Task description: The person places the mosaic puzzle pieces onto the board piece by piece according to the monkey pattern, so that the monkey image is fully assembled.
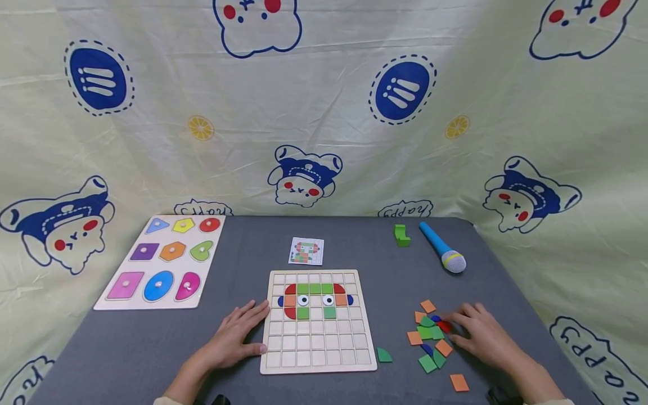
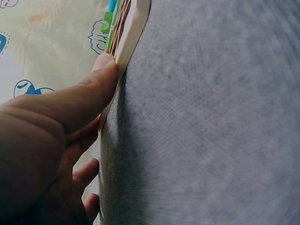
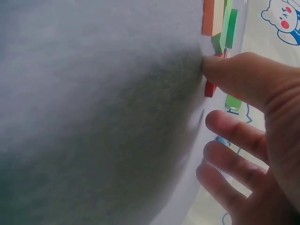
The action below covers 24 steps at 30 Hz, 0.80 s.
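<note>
A wooden grid board (image 1: 318,357) lies in the middle of the table, its upper rows holding red, green, orange and blue pieces and two eye pieces. My left hand (image 1: 235,332) rests at its left edge, fingers extended; in the left wrist view the thumb (image 2: 103,70) touches the board's rim (image 2: 131,35). At the right, my right hand (image 1: 486,334) pinches a red piece (image 1: 445,327) between thumb and index finger, at the side of a loose pile. In the right wrist view the thumb covers part of that red piece (image 3: 210,89), and the index finger is hidden.
Several orange tiles (image 1: 414,338) and green tiles (image 1: 427,363) lie in the pile. A green quarter-round piece (image 1: 384,355) sits beside the board. Behind are a pattern card (image 1: 306,251), a green block (image 1: 401,235) and a toy microphone (image 1: 442,247). A shape puzzle (image 1: 202,275) stands left.
</note>
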### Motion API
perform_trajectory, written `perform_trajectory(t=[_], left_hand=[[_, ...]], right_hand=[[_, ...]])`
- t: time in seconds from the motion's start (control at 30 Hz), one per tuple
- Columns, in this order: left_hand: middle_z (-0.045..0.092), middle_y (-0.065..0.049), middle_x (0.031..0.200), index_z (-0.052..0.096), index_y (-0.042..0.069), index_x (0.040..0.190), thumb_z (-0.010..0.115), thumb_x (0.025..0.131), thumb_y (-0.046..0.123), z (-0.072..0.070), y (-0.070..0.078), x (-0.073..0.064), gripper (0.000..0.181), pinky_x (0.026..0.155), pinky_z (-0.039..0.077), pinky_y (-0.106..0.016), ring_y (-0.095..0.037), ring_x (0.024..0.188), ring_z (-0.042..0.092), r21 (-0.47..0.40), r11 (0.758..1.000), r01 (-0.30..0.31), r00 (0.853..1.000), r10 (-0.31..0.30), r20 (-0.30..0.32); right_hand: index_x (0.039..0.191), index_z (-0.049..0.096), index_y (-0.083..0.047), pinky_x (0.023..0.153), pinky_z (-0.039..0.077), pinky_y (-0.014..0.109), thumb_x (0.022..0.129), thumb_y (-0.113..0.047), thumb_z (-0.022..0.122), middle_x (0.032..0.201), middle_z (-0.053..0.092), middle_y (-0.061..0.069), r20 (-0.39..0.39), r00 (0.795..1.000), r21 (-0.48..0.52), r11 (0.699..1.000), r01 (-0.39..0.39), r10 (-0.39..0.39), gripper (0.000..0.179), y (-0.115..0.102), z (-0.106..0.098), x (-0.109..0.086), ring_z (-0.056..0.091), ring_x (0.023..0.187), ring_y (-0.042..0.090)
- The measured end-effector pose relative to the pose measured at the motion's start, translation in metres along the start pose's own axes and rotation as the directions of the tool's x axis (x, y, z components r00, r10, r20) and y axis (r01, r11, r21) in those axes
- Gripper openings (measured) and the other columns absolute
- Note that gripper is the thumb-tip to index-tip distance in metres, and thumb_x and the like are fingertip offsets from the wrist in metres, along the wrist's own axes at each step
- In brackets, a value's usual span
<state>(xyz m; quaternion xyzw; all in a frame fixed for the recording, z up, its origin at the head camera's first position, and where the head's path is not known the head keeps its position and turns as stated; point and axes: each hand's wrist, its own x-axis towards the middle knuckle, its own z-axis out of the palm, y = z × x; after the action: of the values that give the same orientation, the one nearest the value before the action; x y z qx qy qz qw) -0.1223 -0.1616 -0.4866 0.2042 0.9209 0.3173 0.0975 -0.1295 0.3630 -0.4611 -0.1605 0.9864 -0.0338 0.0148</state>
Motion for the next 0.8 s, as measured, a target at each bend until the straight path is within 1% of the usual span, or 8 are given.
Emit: perform_trajectory(t=[0.23, 0.37, 0.47, 0.53, 0.63, 0.73, 0.8], left_hand=[[0.034, -0.005, 0.154, 0.038, 0.012, 0.145, 0.07, 0.079, 0.044, 0.0, 0.0, 0.001, 0.08, 0.112, 0.012, -0.065, -0.037, 0.144, 0.021, 0.002, 1.0, 0.01, 1.0, -0.01, 0.008], [0.034, -0.005, 0.154, 0.038, 0.012, 0.145, 0.071, 0.079, 0.044, -0.001, 0.0, 0.001, 0.081, 0.112, 0.011, -0.065, -0.037, 0.144, 0.021, 0.004, 1.0, 0.018, 1.0, -0.018, 0.007], [0.034, -0.005, 0.154, 0.038, 0.012, 0.145, 0.071, 0.079, 0.043, -0.001, 0.0, 0.001, 0.081, 0.112, 0.012, -0.065, -0.037, 0.144, 0.021, 0.006, 1.0, 0.018, 1.0, -0.018, 0.003], [0.034, -0.005, 0.154, 0.038, 0.012, 0.145, 0.071, 0.079, 0.043, -0.001, 0.0, 0.001, 0.08, 0.112, 0.012, -0.065, -0.037, 0.144, 0.021, 0.008, 1.0, 0.015, 1.0, -0.015, 0.001], [0.034, -0.005, 0.153, 0.039, 0.011, 0.145, 0.071, 0.079, 0.042, 0.0, 0.0, 0.001, 0.08, 0.112, 0.012, -0.065, -0.037, 0.144, 0.022, 0.013, 1.0, 0.009, 1.0, -0.008, -0.001], [0.035, -0.005, 0.153, 0.039, 0.011, 0.145, 0.071, 0.079, 0.042, 0.0, 0.0, 0.0, 0.079, 0.112, 0.013, -0.065, -0.037, 0.144, 0.022, 0.018, 1.0, 0.005, 1.0, -0.005, -0.002], [0.035, -0.005, 0.153, 0.039, 0.011, 0.144, 0.071, 0.079, 0.042, 0.0, 0.0, 0.0, 0.079, 0.112, 0.013, -0.065, -0.037, 0.144, 0.022, 0.016, 1.0, 0.005, 1.0, -0.005, -0.002]], right_hand=[[0.096, 0.07, -0.024, 0.067, 0.038, 0.029, 0.073, -0.032, 0.078, 0.09, 0.053, -0.008, 0.014, 0.999, -0.011, 0.999, -0.043, 0.043, 0.026, 0.002, 0.001, -0.013, 0.041, 0.082, 0.012], [0.093, 0.069, -0.026, 0.066, 0.037, 0.029, 0.073, -0.035, 0.078, 0.09, 0.053, -0.01, 0.036, 0.998, 0.012, 0.999, -0.048, 0.047, 0.024, 0.0, 0.0, -0.018, 0.041, 0.082, 0.011], [0.091, 0.068, -0.029, 0.067, 0.039, 0.029, 0.073, -0.034, 0.078, 0.09, 0.052, -0.011, 0.039, 0.998, 0.035, 0.998, -0.044, 0.042, 0.021, -0.002, 0.0, -0.02, 0.041, 0.083, 0.01], [0.092, 0.068, -0.029, 0.069, 0.041, 0.029, 0.074, -0.031, 0.078, 0.091, 0.053, -0.012, 0.034, 0.999, 0.034, 0.999, -0.042, 0.041, 0.021, -0.002, 0.001, -0.02, 0.041, 0.084, 0.01], [0.097, 0.068, -0.03, 0.069, 0.042, 0.029, 0.076, -0.024, 0.076, 0.092, 0.053, -0.014, 0.017, 0.999, 0.026, 0.999, -0.03, 0.03, 0.023, -0.003, 0.001, -0.018, 0.041, 0.085, 0.008], [0.103, 0.069, -0.03, 0.069, 0.041, 0.027, 0.078, -0.017, 0.072, 0.092, 0.053, -0.016, 0.01, 1.0, 0.023, 1.0, -0.01, 0.01, 0.028, -0.006, 0.0, -0.015, 0.04, 0.084, 0.006], [0.104, 0.069, -0.03, 0.068, 0.04, 0.025, 0.078, -0.014, 0.07, 0.092, 0.052, -0.017, 0.009, 1.0, 0.03, 1.0, 0.003, -0.004, 0.031, -0.007, 0.0, -0.013, 0.039, 0.084, 0.005]])
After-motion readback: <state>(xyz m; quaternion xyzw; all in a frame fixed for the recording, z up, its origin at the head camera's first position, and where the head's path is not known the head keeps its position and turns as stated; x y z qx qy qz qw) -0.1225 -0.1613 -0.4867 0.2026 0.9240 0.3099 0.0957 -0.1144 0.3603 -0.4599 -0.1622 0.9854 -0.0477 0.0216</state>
